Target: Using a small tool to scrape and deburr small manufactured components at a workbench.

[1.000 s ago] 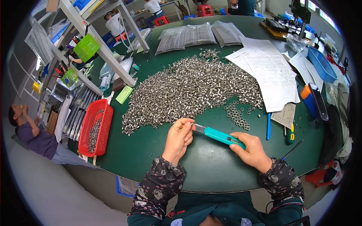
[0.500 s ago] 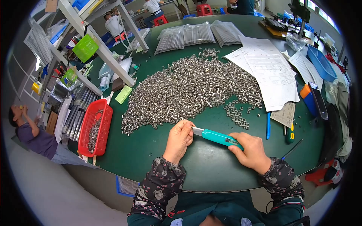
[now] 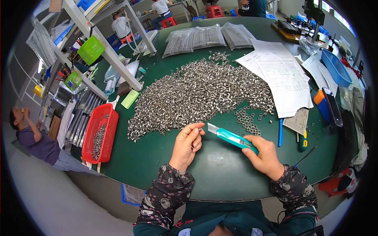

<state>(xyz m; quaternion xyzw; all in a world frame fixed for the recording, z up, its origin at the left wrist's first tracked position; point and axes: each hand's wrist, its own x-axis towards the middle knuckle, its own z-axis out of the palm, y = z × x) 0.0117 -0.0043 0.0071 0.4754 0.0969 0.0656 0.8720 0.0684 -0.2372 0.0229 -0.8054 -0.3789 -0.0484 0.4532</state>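
Observation:
My right hand [image 3: 264, 154] grips a teal utility knife [image 3: 233, 138] with its short blade out, pointing left toward my left hand [image 3: 187, 144]. The left hand pinches a small metal ring between thumb and fingertips, close to the blade tip. Both hands hover over the green table [image 3: 220, 173] near its front edge. Just beyond them spreads a large heap of small silver metal rings [image 3: 197, 92]. A small group of rings laid flat in rows [image 3: 247, 119] lies to the right of the heap.
A red basket [image 3: 99, 133] of metal parts sits at the left edge. White paper sheets [image 3: 281, 76], a blue pen [image 3: 280, 132], a green-yellow screwdriver [image 3: 302, 142] and a blue tray [image 3: 335, 67] lie right. Bagged parts [image 3: 204, 37] lie at the back. Other people sit left and behind.
The knife has moved slightly right and away from my left hand, so the blade tip now stands a little apart from the pinched ring.

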